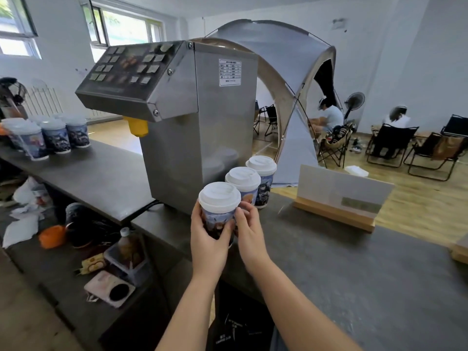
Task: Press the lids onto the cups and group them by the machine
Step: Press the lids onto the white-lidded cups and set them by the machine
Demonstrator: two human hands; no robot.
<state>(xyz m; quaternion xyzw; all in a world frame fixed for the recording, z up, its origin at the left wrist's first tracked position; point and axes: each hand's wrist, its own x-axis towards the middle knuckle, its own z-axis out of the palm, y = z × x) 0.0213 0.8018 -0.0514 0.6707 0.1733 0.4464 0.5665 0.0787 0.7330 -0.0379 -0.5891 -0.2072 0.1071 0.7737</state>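
Both hands are gripping a white-lidded printed paper cup (219, 211) beside the steel machine (200, 117): left hand (206, 235) fingers wrapping it, right hand (247, 228) fingers curling against its side, above the dark table (354, 262).

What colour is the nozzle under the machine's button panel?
Yellow. The nozzle hangs below the panel of the steel machine, clearest in the head view.

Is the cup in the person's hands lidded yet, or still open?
Lidded. A white lid covers the held cup, gripped by the left hand and right hand; whether fully pressed down, cannot tell.
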